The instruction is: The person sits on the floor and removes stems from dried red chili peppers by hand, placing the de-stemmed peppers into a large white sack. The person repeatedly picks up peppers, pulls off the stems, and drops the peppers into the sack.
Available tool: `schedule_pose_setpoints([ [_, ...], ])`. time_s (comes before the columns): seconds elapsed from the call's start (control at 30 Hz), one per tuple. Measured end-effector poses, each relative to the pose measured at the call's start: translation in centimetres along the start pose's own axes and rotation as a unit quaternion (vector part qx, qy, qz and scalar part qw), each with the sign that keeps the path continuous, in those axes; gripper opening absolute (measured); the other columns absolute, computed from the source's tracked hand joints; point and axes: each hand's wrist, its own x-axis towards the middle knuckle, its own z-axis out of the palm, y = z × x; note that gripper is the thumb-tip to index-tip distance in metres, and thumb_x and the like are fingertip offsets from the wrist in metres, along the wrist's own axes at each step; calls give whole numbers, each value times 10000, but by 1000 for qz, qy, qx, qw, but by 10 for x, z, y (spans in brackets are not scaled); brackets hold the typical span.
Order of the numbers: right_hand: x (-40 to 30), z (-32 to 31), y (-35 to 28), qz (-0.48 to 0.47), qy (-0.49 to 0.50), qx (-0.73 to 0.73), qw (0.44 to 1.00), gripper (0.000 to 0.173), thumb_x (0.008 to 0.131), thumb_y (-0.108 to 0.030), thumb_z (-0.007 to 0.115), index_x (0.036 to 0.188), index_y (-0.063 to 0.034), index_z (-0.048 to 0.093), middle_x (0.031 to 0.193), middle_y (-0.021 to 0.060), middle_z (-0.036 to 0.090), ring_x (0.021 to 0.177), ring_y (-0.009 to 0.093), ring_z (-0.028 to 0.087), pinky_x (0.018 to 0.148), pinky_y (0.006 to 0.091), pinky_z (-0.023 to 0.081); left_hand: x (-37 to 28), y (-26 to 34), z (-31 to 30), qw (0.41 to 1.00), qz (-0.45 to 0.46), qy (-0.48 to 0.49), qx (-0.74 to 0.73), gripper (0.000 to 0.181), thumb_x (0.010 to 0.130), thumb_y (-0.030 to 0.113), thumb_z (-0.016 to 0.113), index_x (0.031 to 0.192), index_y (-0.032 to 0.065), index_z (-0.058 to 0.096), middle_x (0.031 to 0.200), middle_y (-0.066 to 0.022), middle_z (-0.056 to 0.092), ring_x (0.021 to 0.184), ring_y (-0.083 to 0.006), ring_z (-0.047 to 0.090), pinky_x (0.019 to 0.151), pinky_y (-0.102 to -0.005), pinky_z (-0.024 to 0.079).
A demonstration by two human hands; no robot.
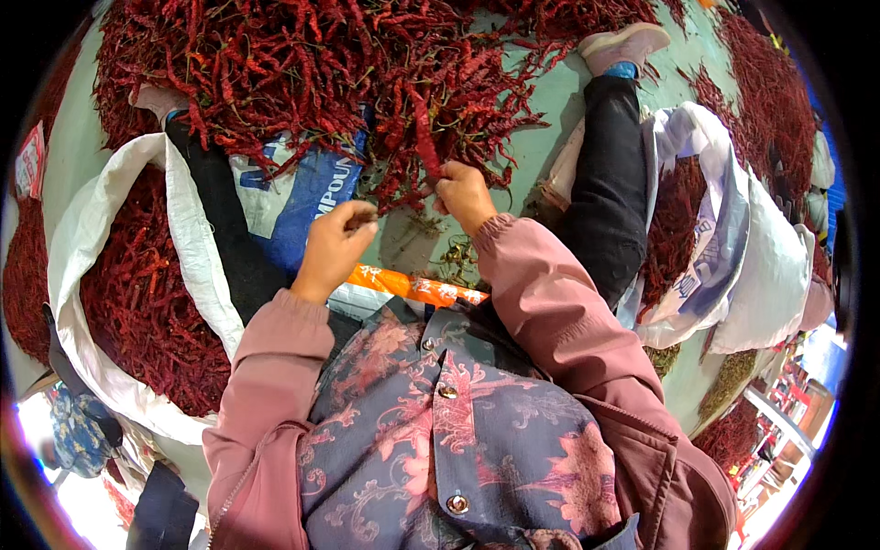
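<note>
My right hand [462, 196] pinches the lower end of a long dried red chili pepper [424, 134], which points up and away from me. Another dried chili [405, 201] lies at or just below those fingertips; whether it is held too is unclear. To the left, my left hand [337, 244] is half curled, its thumb close to the fingers, and I cannot tell if something small sits between them. Beyond both hands spreads a large heap of dried red chilies [295, 62], many with stems. Loose stems and bits [459, 261] lie on the floor below my right hand.
At my left stands an open white woven sack [110, 185] full of chilies; at my right, another open sack [715, 302] holds more. A blue printed sack [302, 227] lies under the heap's edge. An orange printed strip [412, 285] crosses before my lap. My legs stretch either side.
</note>
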Motion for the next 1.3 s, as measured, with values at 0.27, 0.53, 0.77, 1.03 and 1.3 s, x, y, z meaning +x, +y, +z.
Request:
schedule_pose_setpoints([
  [0.27,-63,1,-11,38,-148,-2,988,246,750,-5,495,981,43,562,697,99,601,513,121,550,448,261,438,26,-17,53,962,-175,-40,-204,84,820,139,618,826,57,604,691,15,546,593,-69,471,524,-207,383],
  [0.53,-80,-2,-19,45,-143,-33,988,66,793,-18,554,841,18,583,667,53,599,504,69,482,440,234,384,6,-8,62,956,-151,51,-248,39,830,114,598,823,75,595,754,3,595,668,-89,545,579,-221,431],
  [0.77,-90,-9,-14,-34,-158,-23,987,80,755,-37,590,818,10,604,664,90,613,508,115,529,467,279,431,-2,-1,56,901,-197,52,-382,21,841,81,565,836,83,585,786,-21,609,690,-126,567,624,-266,469],
  [1.03,-107,-7,-25,-271,-245,-172,915,159,674,-21,582,828,-46,612,738,182,610,685,329,607,613,365,473,-12,-25,50,848,-248,4,-468,3,837,64,557,837,61,556,777,-55,586,680,-144,557,617,-300,469],
  [1.3,-79,-12,15,-174,-188,-565,785,338,649,-147,642,983,-159,592,1027,91,549,772,308,606,681,397,497,-7,-9,22,869,-148,94,-463,107,788,-32,477,857,26,534,796,-87,571,691,-197,554,720,-339,487],
])
